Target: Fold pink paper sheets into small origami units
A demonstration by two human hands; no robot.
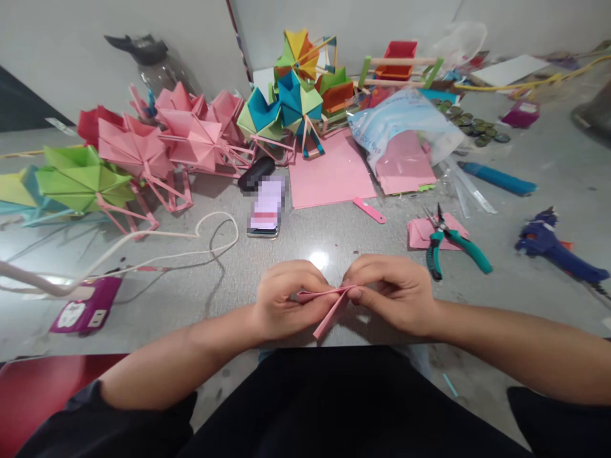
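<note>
- The left hand (286, 299) and right hand (394, 294) each pinch one end of a narrow folded strip of pink paper (329, 305), held just above the near edge of the grey speckled table (334, 242).
- A clean crease likely calls for aligned edges and firm, even fingertip pressure; thin paper buckles easily.
- At 1 o'clock lie teal-handled steel pliers (451, 242) on a pink paper scrap.
- At 12 o'clock lies a flat pink paper sheet (329, 175); at 10 o'clock stand matte, sharply creased pink paper pinwheels (186, 137).
</note>
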